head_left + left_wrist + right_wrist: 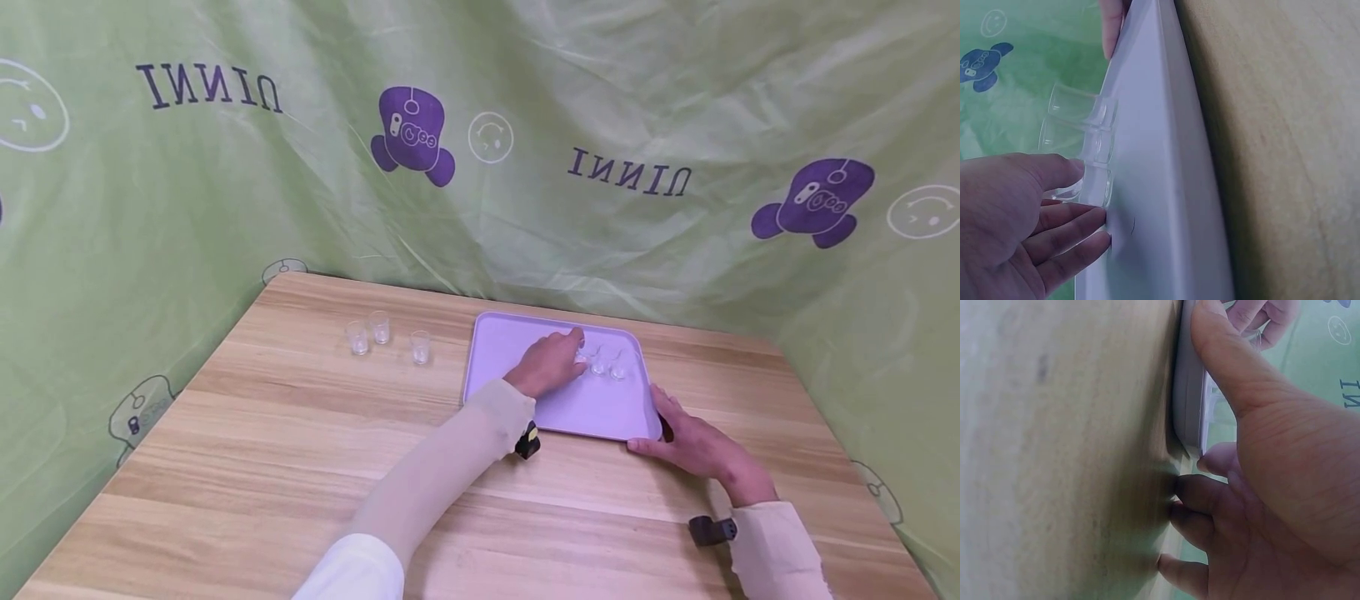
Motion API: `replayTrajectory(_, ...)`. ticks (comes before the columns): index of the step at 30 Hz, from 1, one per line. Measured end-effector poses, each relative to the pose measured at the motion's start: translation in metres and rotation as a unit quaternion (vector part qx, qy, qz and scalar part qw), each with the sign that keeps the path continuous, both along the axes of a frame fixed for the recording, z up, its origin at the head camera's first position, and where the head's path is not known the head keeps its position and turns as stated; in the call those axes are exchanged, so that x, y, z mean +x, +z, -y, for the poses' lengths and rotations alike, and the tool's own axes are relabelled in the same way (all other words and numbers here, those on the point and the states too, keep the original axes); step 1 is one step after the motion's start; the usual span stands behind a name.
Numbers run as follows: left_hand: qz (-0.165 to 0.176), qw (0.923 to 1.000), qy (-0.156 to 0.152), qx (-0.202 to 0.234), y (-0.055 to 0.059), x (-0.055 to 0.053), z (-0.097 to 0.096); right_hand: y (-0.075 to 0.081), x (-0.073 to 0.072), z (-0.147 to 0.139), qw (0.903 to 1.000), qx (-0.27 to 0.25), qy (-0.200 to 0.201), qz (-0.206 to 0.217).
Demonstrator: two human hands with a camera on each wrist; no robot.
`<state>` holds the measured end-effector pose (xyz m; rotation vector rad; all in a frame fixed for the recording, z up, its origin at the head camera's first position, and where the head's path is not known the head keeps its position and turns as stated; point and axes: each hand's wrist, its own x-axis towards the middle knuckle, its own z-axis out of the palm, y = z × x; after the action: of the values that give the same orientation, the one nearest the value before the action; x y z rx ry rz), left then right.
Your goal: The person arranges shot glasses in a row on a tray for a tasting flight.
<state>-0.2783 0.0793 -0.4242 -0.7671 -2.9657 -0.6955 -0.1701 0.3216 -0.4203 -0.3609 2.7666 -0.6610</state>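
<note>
A lilac tray [585,412] lies on the wooden table. My left hand [551,362] reaches over it and grips a small clear glass [1099,184] between thumb and fingers, its base right at the tray's surface. Two more clear glasses [597,367] stand upright beside that one, forming a close row toward the tray's right side. At the near right corner my right hand [693,442] holds the tray, thumb along the front edge and index finger against the right side. Its other fingertips [1188,525] rest low by the tabletop.
Three further clear glasses [380,327] stand on the table left of the tray. A green printed curtain [480,233] hangs right behind the table's back edge and along both sides. The wooden tabletop [247,467] stretches toward me in front of the tray.
</note>
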Motion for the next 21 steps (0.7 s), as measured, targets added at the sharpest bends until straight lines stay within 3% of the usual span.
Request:
replayTrajectory(11,-0.008,0.9999,-0.001,-0.011,-0.0007,-0.0002,0.0015,-0.0003,-0.0001,0.0018,1.0,0.002,-0.003,0.006)
replayTrajectory(21,0.02,0.9997,-0.011,0.003,0.0002,-0.0001,0.0022,-0.0014,0.001,-0.0008,1.0,-0.007,0.001,0.001)
